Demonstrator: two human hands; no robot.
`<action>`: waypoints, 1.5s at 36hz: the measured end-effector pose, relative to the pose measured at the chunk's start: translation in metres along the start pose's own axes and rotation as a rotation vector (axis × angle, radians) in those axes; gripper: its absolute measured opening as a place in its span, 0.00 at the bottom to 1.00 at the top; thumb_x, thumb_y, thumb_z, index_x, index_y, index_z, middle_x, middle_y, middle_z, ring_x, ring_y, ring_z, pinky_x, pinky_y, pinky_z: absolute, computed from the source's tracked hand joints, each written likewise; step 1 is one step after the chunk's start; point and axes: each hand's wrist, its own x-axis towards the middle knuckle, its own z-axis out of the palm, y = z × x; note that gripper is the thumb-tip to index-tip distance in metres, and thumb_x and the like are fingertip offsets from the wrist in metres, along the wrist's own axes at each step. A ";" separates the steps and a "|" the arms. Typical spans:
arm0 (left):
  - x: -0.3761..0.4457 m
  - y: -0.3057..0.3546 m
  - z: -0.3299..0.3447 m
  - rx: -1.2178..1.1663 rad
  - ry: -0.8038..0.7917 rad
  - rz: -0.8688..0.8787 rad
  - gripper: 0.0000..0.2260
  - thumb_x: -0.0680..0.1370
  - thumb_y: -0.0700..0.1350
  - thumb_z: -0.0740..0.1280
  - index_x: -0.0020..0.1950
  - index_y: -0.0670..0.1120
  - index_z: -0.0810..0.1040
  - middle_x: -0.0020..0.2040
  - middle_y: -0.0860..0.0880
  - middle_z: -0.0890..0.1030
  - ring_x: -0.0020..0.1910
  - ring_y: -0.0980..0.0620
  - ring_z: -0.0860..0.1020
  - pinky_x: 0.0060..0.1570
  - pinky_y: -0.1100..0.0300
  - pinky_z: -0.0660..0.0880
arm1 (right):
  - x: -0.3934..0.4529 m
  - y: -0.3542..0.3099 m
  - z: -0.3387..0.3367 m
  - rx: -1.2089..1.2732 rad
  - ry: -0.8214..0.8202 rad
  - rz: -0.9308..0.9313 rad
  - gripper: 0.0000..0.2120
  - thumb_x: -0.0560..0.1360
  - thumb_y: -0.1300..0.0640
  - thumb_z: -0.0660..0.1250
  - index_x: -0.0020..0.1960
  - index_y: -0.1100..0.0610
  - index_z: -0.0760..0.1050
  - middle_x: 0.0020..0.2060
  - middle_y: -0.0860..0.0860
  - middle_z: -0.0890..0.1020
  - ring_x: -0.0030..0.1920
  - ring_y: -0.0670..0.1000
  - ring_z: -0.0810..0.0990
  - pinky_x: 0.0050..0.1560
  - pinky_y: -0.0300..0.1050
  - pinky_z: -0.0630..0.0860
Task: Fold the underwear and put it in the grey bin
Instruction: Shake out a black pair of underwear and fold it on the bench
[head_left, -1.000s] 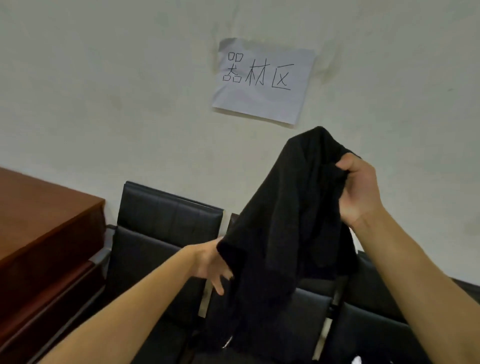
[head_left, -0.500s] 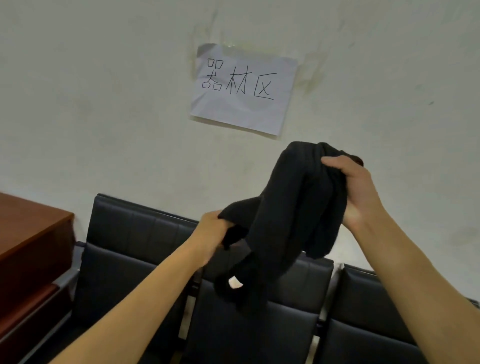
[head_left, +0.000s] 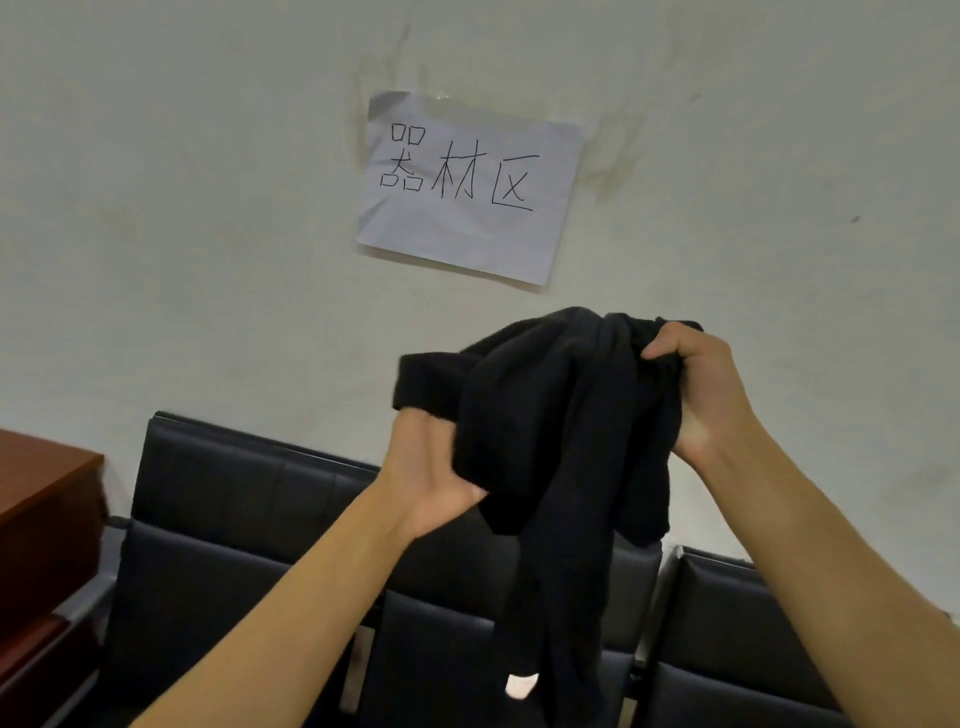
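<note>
I see the black underwear (head_left: 561, 441) held up in the air before the wall, above the row of black seats (head_left: 249, 519). My right hand (head_left: 701, 395) clenches its bunched top edge. My left hand (head_left: 431, 478) grips it lower down, fingers hidden inside the cloth. The rest hangs below both hands, a white tag (head_left: 521, 686) at the bottom. A handwritten paper sign (head_left: 467, 187) is stuck to the wall above.

A white paper sign (head_left: 470, 189) with handwritten black characters is hanging on a pale wall (head_left: 182, 208). Below the sign, black padded seats (head_left: 249, 519) are standing; left of them, possibly a reddish-brown wooden desk (head_left: 47, 514) is showing.
</note>
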 end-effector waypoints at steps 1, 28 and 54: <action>-0.003 0.007 0.002 -0.119 0.009 -0.052 0.24 0.83 0.36 0.51 0.32 0.35 0.79 0.23 0.42 0.71 0.22 0.62 0.75 0.23 0.70 0.71 | 0.001 0.000 -0.001 -0.001 0.004 0.003 0.26 0.50 0.65 0.69 0.42 0.58 0.58 0.41 0.56 0.70 0.49 0.59 0.71 0.56 0.53 0.72; 0.022 0.034 0.008 0.288 0.217 -0.021 0.18 0.75 0.31 0.62 0.30 0.42 0.83 0.33 0.44 0.82 0.30 0.52 0.82 0.31 0.63 0.79 | -0.007 0.016 -0.007 -0.328 0.091 0.283 0.06 0.72 0.67 0.64 0.45 0.63 0.79 0.43 0.57 0.84 0.44 0.54 0.84 0.44 0.45 0.80; 0.039 0.136 -0.053 0.920 -0.046 -0.285 0.34 0.48 0.49 0.85 0.51 0.42 0.83 0.54 0.43 0.82 0.51 0.47 0.82 0.48 0.57 0.80 | -0.044 -0.032 -0.117 -0.706 0.116 0.490 0.45 0.42 0.45 0.85 0.55 0.64 0.80 0.50 0.59 0.84 0.48 0.57 0.84 0.41 0.46 0.80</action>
